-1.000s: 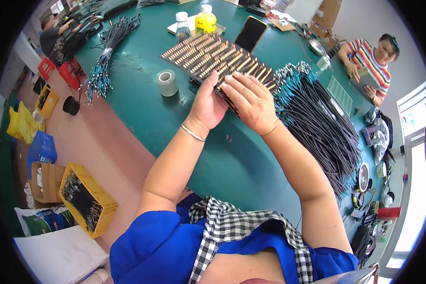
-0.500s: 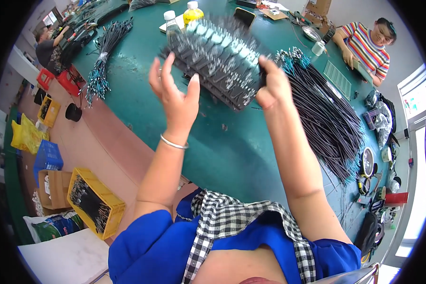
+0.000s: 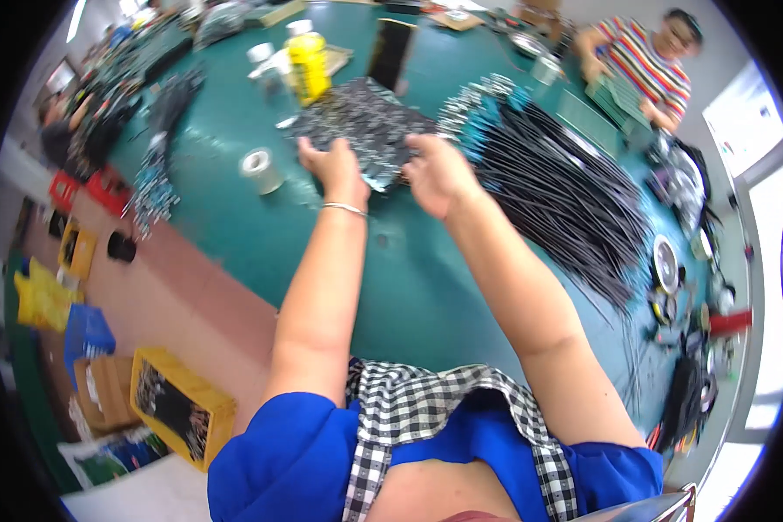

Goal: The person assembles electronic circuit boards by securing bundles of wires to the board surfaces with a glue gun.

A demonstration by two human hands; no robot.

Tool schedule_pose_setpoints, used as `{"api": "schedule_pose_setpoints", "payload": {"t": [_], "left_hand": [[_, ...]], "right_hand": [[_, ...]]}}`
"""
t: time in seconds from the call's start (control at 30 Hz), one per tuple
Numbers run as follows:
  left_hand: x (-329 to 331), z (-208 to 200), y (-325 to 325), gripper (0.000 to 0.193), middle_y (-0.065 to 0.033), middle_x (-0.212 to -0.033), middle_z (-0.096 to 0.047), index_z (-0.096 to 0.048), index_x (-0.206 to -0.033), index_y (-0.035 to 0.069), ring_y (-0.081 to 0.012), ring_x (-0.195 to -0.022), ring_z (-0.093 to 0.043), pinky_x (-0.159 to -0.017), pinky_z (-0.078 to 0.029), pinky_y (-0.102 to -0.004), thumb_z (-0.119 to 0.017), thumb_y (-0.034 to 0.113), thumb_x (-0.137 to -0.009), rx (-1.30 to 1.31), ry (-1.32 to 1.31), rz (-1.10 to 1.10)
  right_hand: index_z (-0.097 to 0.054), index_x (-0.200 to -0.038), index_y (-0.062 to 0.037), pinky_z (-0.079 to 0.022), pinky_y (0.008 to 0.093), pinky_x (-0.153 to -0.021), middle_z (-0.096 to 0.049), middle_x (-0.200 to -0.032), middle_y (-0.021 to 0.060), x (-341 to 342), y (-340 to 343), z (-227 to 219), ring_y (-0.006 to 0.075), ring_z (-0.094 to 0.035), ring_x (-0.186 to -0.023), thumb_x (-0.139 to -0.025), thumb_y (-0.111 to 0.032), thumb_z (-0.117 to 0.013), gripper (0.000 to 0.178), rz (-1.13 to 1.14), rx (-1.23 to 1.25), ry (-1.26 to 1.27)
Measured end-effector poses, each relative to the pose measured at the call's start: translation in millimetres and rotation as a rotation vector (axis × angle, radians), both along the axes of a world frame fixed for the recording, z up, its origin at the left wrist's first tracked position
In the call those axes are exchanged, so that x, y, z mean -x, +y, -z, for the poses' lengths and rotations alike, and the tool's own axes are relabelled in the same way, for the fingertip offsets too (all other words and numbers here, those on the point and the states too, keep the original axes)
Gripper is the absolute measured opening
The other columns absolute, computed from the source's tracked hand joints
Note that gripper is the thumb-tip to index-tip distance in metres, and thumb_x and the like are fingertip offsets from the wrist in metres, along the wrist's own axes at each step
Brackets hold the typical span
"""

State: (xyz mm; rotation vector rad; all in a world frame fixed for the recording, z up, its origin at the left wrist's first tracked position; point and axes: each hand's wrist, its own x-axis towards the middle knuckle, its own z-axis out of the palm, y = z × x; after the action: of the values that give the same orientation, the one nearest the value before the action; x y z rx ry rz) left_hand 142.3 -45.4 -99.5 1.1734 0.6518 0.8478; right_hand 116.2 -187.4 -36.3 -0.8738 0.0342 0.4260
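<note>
A dark rectangular panel covered with rows of small silvery bits (image 3: 365, 122) lies nearly level, low over the table or on it; I cannot tell which. My left hand (image 3: 335, 167) is closed on its near left edge, thumb on top. At its near right corner my right hand (image 3: 439, 174) grips it with bent fingers, the fingertips partly hidden. Just right of that hand lies a large bundle of black cables (image 3: 557, 183) with teal and silvery ends. A yellow bottle (image 3: 309, 68) and a clear white-capped bottle (image 3: 272, 83) stand behind the panel.
The green table (image 3: 426, 296) carries a white tape roll (image 3: 262, 171) and, at the left, another cable bundle (image 3: 159, 143). A phone-like dark slab (image 3: 391, 54) stands upright at the back. Across the table sits a person in stripes (image 3: 639, 65). A yellow crate (image 3: 183, 407) is on the floor.
The panel, lifted and tilted before, has come down flatter and farther left. My left hand, spread beside it earlier, now holds its edge. The tape roll has come into view.
</note>
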Motion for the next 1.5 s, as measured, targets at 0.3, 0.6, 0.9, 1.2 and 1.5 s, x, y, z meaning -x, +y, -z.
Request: {"api": "schedule_pose_setpoints", "payload": {"t": [0.3,0.6,0.9,1.2,1.5], "left_hand": [[37,-38,-41,0.057,-0.0175,-0.139,-0.033,-0.038,-0.133,0.001,-0.0296,-0.128,-0.035,-0.106,-0.031,-0.0387,-0.057,0.003,-0.08,-0.67,-0.18,0.197],[72,-63,-110,0.046,-0.0081,-0.137,-0.042,-0.059,-0.118,0.017,-0.0362,-0.132,-0.031,-0.109,-0.024,-0.0529,-0.07,0.028,-0.075,-1.865,-0.041,0.712],[62,-74,22,0.086,-0.0059,-0.149,-0.031,-0.042,-0.138,0.02,-0.0345,-0.137,-0.028,-0.109,-0.028,-0.0504,-0.082,0.019,-0.063,-1.915,0.447,0.824],[59,-106,51,0.029,-0.0029,-0.101,-0.065,-0.063,-0.114,0.018,-0.024,-0.089,-0.064,-0.073,-0.053,-0.0356,-0.059,0.013,-0.086,-2.143,0.045,0.527],[147,-190,32,0.025,-0.0125,-0.108,-0.068,-0.063,-0.115,0.002,-0.0228,-0.098,-0.066,-0.083,-0.051,-0.0321,-0.052,0.003,-0.094,-1.76,-0.239,0.351]], "right_hand": [[-0.052,-0.129,-0.0076,-0.041,0.0429,-0.101,-0.055,-0.128,0.0128,180,-219,-4,0.0315,-0.054,-0.117,-0.088,-0.024,-0.06,0.045,-0.413,1.329,-0.836],[-0.054,-0.127,-0.0139,-0.026,0.0485,-0.111,-0.047,-0.139,0.0072,286,-344,37,0.0276,-0.039,-0.133,-0.079,-0.019,-0.067,0.049,-0.304,2.044,-0.916],[-0.06,-0.115,-0.007,-0.026,0.0501,-0.111,-0.053,-0.13,0.0106,282,-383,30,0.032,-0.041,-0.13,-0.08,-0.009,-0.063,0.036,-0.176,2.004,-0.875],[-0.053,-0.127,-0.0099,-0.024,0.0486,-0.112,-0.047,-0.139,0.0087,285,-349,25,0.0307,-0.037,-0.133,-0.078,-0.017,-0.069,0.052,-0.02,1.97,-0.896],[-0.03,-0.145,-0.0078,-0.011,0.0459,-0.116,-0.027,-0.153,0.0086,184,-260,65,0.023,-0.021,-0.142,-0.094,-0.059,-0.029,0.072,-0.193,2.14,-0.838]]}}
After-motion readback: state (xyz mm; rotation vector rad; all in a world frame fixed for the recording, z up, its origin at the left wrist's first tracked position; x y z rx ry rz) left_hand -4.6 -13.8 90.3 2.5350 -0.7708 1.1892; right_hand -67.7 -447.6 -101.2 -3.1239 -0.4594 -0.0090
